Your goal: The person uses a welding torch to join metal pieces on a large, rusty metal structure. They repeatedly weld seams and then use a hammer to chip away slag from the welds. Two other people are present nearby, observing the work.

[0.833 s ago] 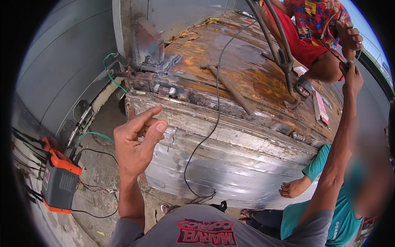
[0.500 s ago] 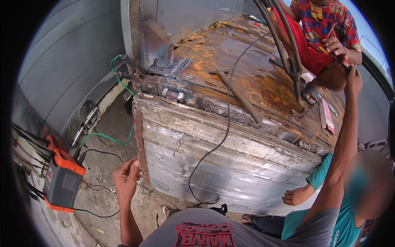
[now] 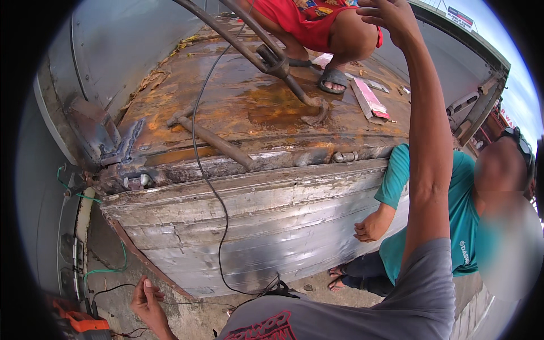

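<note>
My left hand (image 3: 148, 305) is low at the left, its fingers curled in with the thumb against them and nothing seen in them. It is beside the rusty edge strip (image 3: 148, 256) of a metal side panel (image 3: 272, 221), apart from it. Raised at the top right, my right hand (image 3: 396, 20) has its fingers stretched out and apart; the top edge cuts off part of it, and no object shows in it. Across the panel hangs a thin black cable (image 3: 222, 207). A hammer (image 3: 212, 139) lies on the rusty metal bed (image 3: 255, 110).
A crouching person in red shorts (image 3: 303, 25) is on the bed, behind a long hooked metal bar (image 3: 294, 85) and a pink-white box (image 3: 369, 102). At the right stands a person in a teal shirt (image 3: 462, 226). An orange-black machine (image 3: 82, 324) and green wire (image 3: 122, 263) are lower left.
The view has swung right. My right hand has come away from the crouching person's hand, which held a thin rod, and reaches higher. My left hand has moved off the edge strip.
</note>
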{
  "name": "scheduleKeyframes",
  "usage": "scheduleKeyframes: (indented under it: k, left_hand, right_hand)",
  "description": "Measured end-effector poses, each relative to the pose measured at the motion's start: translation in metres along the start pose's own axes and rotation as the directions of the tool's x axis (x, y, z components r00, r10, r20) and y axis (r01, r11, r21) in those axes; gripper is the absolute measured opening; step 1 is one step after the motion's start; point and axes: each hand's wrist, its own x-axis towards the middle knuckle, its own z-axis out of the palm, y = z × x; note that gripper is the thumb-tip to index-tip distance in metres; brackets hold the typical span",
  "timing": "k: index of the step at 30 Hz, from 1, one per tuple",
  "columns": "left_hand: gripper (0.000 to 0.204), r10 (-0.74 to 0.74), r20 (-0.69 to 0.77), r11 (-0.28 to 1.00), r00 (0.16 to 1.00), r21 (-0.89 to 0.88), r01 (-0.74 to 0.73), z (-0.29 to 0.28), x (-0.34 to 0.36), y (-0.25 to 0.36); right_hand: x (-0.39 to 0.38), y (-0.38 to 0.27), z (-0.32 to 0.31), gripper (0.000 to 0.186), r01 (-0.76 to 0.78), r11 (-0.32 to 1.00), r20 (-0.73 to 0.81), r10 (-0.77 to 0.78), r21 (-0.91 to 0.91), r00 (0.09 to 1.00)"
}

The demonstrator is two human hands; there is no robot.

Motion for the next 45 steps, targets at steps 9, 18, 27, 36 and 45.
scheduleKeyframes:
  k: [9,18,27,36,45]
  left_hand:
    - [0.037,-0.041,0.142,0.996,0.989,0.082,0.030,0.038,-0.003,0.034]
    - [0.038,-0.161,0.072,0.987,0.984,0.018,0.160,-0.018,-0.009,0.009]
    - [0.042,-0.168,0.107,0.984,0.980,-0.048,0.174,-0.061,0.019,-0.008]
    - [0.039,-0.252,0.068,0.966,0.965,0.083,0.246,-0.110,-0.008,-0.044]
    - [0.037,-0.070,0.218,0.998,0.973,0.020,0.067,-0.079,0.030,-0.064]
  right_hand:
    - [-0.264,-0.051,0.127,0.032,-0.286,0.940,0.573,0.132,0.187,0.809]
    - [-0.243,-0.106,0.233,0.033,-0.248,0.961,0.743,0.077,0.122,0.664]
    - [-0.139,-0.027,0.455,0.042,-0.458,0.882,0.692,0.398,-0.108,0.603]
    - [-0.064,-0.005,0.539,0.038,0.657,0.511,0.833,0.319,-0.553,0.453]
    - [-0.154,-0.099,0.442,0.046,0.149,0.984,0.678,-0.042,-0.101,0.734]
